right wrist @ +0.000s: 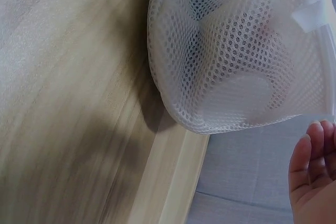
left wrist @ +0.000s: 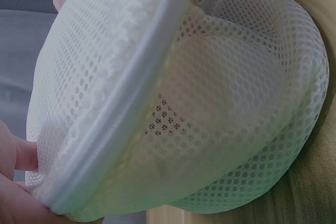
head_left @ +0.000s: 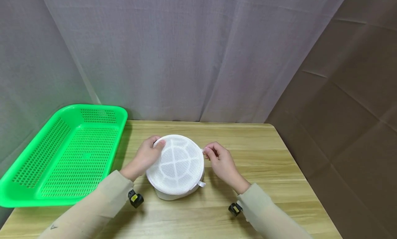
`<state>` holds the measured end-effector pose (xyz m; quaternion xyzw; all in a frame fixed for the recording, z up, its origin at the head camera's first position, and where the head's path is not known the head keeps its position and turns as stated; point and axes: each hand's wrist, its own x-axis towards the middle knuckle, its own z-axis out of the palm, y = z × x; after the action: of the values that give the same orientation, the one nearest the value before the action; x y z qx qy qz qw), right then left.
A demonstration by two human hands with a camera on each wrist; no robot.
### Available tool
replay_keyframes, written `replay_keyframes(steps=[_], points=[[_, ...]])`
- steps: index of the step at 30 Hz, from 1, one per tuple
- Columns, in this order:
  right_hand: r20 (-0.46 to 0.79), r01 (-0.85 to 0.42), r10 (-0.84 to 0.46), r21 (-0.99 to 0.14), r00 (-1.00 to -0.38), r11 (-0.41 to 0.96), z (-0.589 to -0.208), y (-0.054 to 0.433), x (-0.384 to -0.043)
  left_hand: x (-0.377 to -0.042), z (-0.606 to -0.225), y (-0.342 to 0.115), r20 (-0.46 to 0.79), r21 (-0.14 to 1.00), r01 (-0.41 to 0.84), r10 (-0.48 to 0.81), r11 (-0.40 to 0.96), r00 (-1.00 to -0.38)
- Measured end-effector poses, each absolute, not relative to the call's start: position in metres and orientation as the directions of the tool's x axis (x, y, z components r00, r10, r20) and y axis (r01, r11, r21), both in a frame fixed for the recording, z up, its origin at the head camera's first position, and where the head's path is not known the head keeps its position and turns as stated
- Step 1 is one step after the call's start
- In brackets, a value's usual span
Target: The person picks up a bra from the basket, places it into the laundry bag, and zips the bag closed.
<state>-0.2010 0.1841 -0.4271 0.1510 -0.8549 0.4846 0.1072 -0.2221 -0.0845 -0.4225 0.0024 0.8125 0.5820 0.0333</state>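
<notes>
A round white mesh laundry bag (head_left: 175, 166) stands on the wooden table, its lid tilted toward the head camera. At the rim's upper left, my left hand (head_left: 145, 156) grips the edge, thumb over the lid. My right hand (head_left: 221, 159) pinches the small zipper pull (head_left: 203, 151) at the rim's right side. In the left wrist view the honeycomb mesh side (left wrist: 252, 129) looks creased and slack, below the piped rim (left wrist: 123, 95). A small white fabric tab (right wrist: 313, 15) sticks out from the rim. Something pale shows blurred through the mesh.
A green plastic basket (head_left: 115, 153) with perforated sides sits at the table's left. The wooden table (head_left: 273, 184) extends to the right of the bag. Grey curtain (head_left: 186, 60) hangs behind, and brown cloth (head_left: 347, 128) covers the right side.
</notes>
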Motion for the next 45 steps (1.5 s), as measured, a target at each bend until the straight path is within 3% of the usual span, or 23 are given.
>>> replay_keyframes(steps=[25, 34, 45], points=[[0.321, -0.363, -0.17, -0.799, -0.932, 0.48, -0.4319, 0.187, -0.1991, -0.2266, -0.4258, -0.0885, -0.143, 0.983, -0.15, -0.07, 0.108, -0.987], [0.337, -0.386, -0.19, -0.78, -0.922, 0.493, -0.4322, 0.1843, -0.196, -0.2269, -0.4276, -0.0888, -0.163, 0.979, -0.178, -0.145, 0.097, -0.976], [0.305, -0.373, -0.215, -0.785, -0.928, 0.495, -0.4342, 0.1823, -0.1926, -0.23, -0.4287, -0.0916, -0.249, 0.966, -0.234, -0.153, -0.113, -0.956]])
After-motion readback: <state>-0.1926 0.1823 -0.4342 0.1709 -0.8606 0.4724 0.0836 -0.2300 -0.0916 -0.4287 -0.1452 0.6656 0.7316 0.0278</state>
